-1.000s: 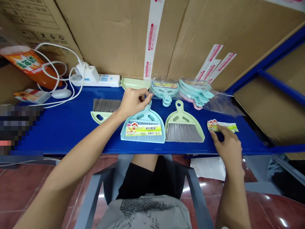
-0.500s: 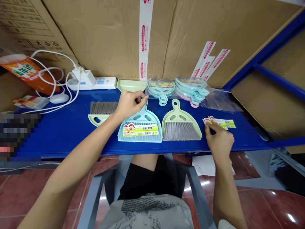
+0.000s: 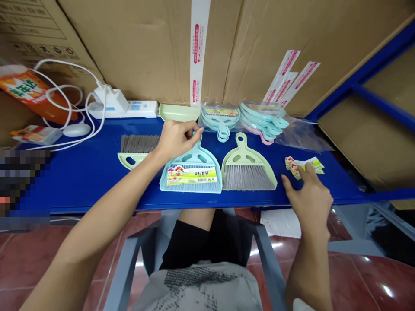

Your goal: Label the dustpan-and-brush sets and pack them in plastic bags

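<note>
The left hand [image 3: 178, 137] curls at the top of the light-blue dustpan [image 3: 194, 152]; whether it grips, I cannot tell. The right hand [image 3: 309, 196], thumb spread, touches label cards [image 3: 314, 163] on the table [image 3: 81, 177], beyond the green dustpan [image 3: 248, 159].

Moderately bright, soft light; white glare spots on red floor [image 3: 26, 261]; wide-angle stretch toward edges; left-edge patch [image 3: 22, 185] pixelated.

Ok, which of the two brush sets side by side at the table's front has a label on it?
The blue set, by your left hand: a label lies across its bristles. The green set beside it shows bare gray bristles.
</note>
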Tool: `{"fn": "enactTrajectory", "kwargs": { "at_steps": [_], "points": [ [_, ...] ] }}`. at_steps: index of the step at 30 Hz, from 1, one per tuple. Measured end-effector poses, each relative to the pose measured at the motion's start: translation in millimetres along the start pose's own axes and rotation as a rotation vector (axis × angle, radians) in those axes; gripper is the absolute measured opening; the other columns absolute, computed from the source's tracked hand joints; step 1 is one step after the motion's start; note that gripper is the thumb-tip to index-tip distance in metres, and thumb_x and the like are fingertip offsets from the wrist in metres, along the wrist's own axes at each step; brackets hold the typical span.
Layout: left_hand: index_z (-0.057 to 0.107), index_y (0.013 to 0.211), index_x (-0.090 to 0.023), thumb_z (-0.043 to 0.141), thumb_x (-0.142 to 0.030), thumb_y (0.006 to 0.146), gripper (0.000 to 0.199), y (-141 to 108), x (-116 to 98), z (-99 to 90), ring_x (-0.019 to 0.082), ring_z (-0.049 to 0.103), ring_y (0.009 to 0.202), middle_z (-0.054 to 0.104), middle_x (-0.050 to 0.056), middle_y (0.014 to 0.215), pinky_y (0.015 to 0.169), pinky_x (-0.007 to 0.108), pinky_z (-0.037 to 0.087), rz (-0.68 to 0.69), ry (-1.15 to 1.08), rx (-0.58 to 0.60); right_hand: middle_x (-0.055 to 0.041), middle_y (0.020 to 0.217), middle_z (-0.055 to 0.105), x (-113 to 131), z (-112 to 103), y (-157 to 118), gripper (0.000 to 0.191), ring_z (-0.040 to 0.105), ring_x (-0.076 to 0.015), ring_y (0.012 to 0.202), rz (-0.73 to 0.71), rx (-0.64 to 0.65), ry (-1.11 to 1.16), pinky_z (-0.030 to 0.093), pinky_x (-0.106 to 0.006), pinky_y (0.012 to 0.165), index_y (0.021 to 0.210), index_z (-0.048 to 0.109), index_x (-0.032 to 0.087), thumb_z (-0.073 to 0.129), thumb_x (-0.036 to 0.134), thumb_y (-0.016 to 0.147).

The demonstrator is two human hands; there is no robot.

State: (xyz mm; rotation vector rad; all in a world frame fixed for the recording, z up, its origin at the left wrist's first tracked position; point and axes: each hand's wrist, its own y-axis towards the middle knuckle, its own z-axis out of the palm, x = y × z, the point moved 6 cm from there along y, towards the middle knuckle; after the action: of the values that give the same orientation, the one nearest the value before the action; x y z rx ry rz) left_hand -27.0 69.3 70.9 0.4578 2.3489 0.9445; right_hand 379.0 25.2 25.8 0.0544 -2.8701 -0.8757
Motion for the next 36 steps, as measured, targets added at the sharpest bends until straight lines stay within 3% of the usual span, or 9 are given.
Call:
{"fn": "enactTrajectory", "kwargs": {
  "at_steps": [3,6,9,12,16,24,31,34,36],
  "points": [
    [0.066,0.07,-0.021,0.064,-0.039,0.1,0.035,-0.3,-2.0,1.9,0.013,0.055,0.046,0.059,-0.003,0.051,0.057,0.028,0.037,0.033,-0.001,0.014,-0.0256,0.117,0.082,-25.0,17.8,-1.5,0.055,0.078,-0.0386,0.089,0.052,0.118,-0.12,0.056,-0.045,0.075,0.137,0.079,0.009,0.055,0.044,0.102],
    [0.066,0.069,-0.021,0.064,-0.039,0.1,0.036,-0.8,-1.6,3.6,0.013,0.055,0.046,0.059,-0.003,0.052,0.057,0.029,0.036,0.038,0.009,0.016,-0.0209,0.089,0.082,-29.1,19.1,-3.1,0.051,0.072,-0.0331,0.069,0.083,0.075,-0.18,0.042,-0.039,0.063,0.134,0.082,0.01,0.051,0.036,0.102],
    [0.067,0.07,-0.021,0.064,-0.04,0.1,0.035,-1.0,0.2,4.5,0.013,0.055,0.046,0.059,-0.003,0.051,0.056,0.028,0.035,0.027,0.011,0.016,-0.019,0.091,0.084,-21.2,12.9,-2.3,0.049,0.072,-0.031,0.071,0.046,-0.015,-0.113,0.037,-0.036,0.061,0.127,0.085,0.012,0.055,0.043,0.103],
    [0.069,0.073,-0.022,0.064,-0.04,0.1,0.033,-1.0,1.2,4.5,0.013,0.055,0.046,0.06,-0.003,0.052,0.056,0.028,0.035,0.022,0.005,0.015,-0.0196,0.092,0.083,-16.8,11.4,-0.4,0.054,0.071,-0.0295,0.069,-0.003,-0.028,-0.109,0.034,-0.036,0.059,0.123,0.087,0.013,0.061,0.056,0.102],
    [0.068,0.072,-0.022,0.064,-0.04,0.1,0.034,-1.1,0.7,4.3,0.014,0.057,0.048,0.061,-0.002,0.053,0.057,0.028,0.037,0.023,0.014,0.023,-0.0173,0.076,0.079,-20.5,16.5,1.5,0.049,0.062,-0.0261,0.059,0.041,0.028,-0.189,0.027,-0.035,0.059,0.124,0.087,0.013,0.054,0.044,0.103],
    [0.067,0.07,-0.021,0.063,-0.04,0.1,0.036,-0.7,-2.2,3.2,0.015,0.058,0.049,0.063,-0.001,0.053,0.057,0.029,0.035,0.04,0.034,0.03,-0.019,0.094,0.082,-31.8,14.5,12.2,0.041,0.064,-0.0277,0.064,0.182,-0.012,-0.212,0.03,-0.037,0.062,0.124,0.087,0.019,0.06,0.036,0.099],
    [0.065,0.069,-0.021,0.062,-0.039,0.1,0.036,-0.8,-3.0,3.9,0.014,0.057,0.047,0.061,-0.002,0.052,0.057,0.029,0.035,0.045,0.035,0.04,-0.0164,0.069,0.072,-51.2,22.2,42.8,0.051,0.058,-0.0297,0.056,0.162,-0.06,-0.119,0.035,-0.04,0.058,0.114,0.089,0.017,0.06,0.058,0.104],
    [0.065,0.069,-0.021,0.063,-0.039,0.1,0.035,-1.0,-2.4,4.0,0.014,0.057,0.048,0.062,-0.002,0.053,0.057,0.029,0.035,0.044,0.034,0.034,-0.0207,0.089,0.079,-37.1,1.3,46.1,0.05,0.07,-0.0361,0.074,0.107,-0.141,-0.075,0.045,-0.044,0.064,0.124,0.085,0.015,0.052,0.05,0.11],
    [0.065,0.069,-0.021,0.062,-0.039,0.1,0.035,-1.1,-1.9,4.4,0.014,0.056,0.047,0.062,-0.002,0.052,0.057,0.029,0.034,0.047,0.037,0.034,-0.0236,0.105,0.08,-12.1,-23.1,37.0,0.048,0.075,-0.0389,0.091,0.012,-0.29,-0.056,0.052,-0.047,0.072,0.133,0.081,0.012,0.047,0.04,0.113]
  ]
}}
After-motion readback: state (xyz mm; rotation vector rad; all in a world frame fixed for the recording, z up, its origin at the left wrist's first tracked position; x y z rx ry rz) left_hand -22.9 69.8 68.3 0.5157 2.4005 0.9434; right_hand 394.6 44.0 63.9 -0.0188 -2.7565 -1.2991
